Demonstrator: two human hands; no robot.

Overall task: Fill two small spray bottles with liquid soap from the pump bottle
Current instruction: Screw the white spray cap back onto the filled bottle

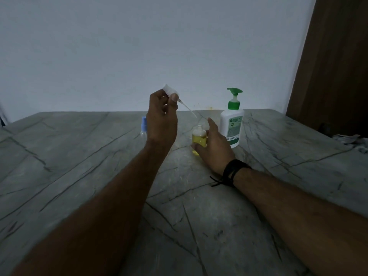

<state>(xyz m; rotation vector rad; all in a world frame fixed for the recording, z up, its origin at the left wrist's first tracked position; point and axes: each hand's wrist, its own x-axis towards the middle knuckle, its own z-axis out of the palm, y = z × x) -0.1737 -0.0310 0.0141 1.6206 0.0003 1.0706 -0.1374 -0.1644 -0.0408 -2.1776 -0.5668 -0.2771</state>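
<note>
Left hand [162, 118] lifts sprayer cap [169, 90]; right hand [214, 144] steadies yellow-filled bottle [199, 137].

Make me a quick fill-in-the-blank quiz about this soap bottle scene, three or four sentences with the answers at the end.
1. The open small bottle steadied by the right hand holds ____ liquid.
2. The pump bottle has a ____ pump head.
3. The left hand holds the white spray top ____ the open bottle.
4. The other small bottle carries a ____ cap.

Answers: yellow; green; above; blue

Head cam, fwd-down, near table [79, 156].
</note>
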